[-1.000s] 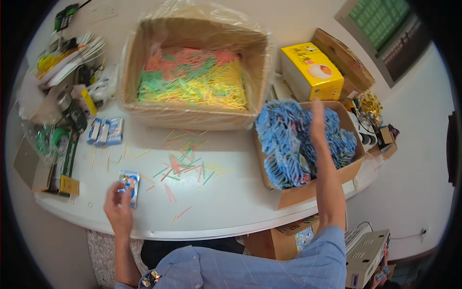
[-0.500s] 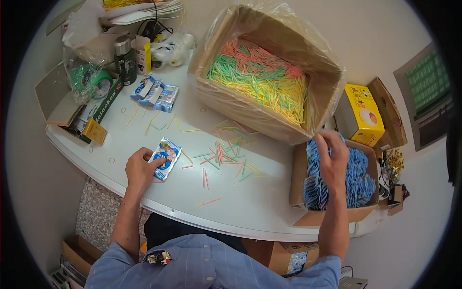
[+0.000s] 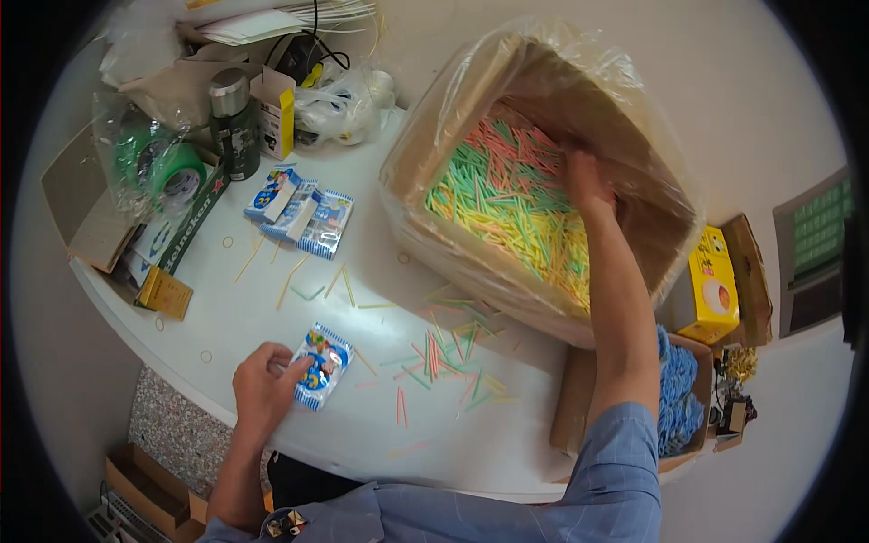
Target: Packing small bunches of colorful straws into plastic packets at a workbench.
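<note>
My left hand [image 3: 265, 382] is near the table's front left, its fingers curled and its thumb on the edge of a small blue-and-white packet [image 3: 323, 366]. Deep inside a plastic-lined cardboard box [image 3: 425, 213] is my right hand [image 3: 587, 181], at the far right side of a heap of thin pink, green and yellow sticks [image 3: 507, 195]. Its fingertips are hidden there, so any hold cannot be made out. Loose sticks [image 3: 434, 357] lie scattered on the table between the packet and the box. Several similar packets [image 3: 326, 223] lie together farther back.
On the left stand an open carton [image 3: 72, 204] with green tape rolls [image 3: 176, 176] and a dark flask [image 3: 233, 127]. A box of blue knitted-looking items [image 3: 677, 398] sits beneath my right arm, near a yellow box [image 3: 715, 285]. Rubber bands [image 3: 206, 357] dot the white table [image 3: 380, 434].
My right hand has gone from the lined box's near right corner into its inside, over the sticks. My left hand stays at the packet. The whole view has shifted.
</note>
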The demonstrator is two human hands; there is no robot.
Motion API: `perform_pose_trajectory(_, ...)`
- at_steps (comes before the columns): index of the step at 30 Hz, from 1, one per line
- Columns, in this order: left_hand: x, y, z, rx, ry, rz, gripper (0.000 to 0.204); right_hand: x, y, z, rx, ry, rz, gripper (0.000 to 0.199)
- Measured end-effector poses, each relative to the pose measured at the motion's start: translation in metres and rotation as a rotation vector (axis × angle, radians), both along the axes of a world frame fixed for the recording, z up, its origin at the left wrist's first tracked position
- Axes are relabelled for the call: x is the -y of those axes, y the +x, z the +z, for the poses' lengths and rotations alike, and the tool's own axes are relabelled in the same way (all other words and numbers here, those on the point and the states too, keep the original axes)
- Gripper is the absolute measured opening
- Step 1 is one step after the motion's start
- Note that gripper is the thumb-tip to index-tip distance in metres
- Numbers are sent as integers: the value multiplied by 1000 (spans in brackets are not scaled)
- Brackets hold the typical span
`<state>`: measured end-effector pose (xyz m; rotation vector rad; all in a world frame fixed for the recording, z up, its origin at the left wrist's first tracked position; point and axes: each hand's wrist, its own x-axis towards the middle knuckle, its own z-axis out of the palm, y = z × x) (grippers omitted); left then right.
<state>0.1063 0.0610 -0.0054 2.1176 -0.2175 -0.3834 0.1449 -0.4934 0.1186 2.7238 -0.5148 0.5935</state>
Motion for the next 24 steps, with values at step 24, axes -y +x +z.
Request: perform_pose_trajectory(24,0,2,-11,-198,-231,50,16,30,34,-15,-50,215,15,32)
